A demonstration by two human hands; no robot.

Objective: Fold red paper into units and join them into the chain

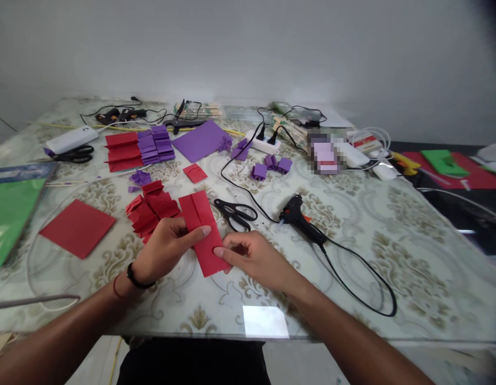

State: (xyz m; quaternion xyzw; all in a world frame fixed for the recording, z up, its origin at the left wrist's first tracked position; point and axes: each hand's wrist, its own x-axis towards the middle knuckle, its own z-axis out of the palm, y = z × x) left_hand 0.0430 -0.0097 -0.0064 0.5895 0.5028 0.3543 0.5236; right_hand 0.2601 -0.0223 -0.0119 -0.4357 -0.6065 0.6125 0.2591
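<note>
A folded strip of red paper (202,235) is held just over the table, tilted, between my two hands. My left hand (168,243) pinches its left side, thumb lying across the front. At the lower right edge my right hand (252,256) grips it between thumb and fingers. Behind my left hand lie pleated red paper pieces (154,206). Black-handled scissors (237,211) rest just beyond my right hand. A red paper square (77,229) lies to the left, and a smaller red piece (195,172) sits farther back.
A black glue gun (302,219) lies at right, its cord looping forward. Purple paper (202,140), folded purple pieces (272,167) and a white power strip (264,143) are farther back. Another pair of scissors (74,155) and green sheets (13,214) lie at left.
</note>
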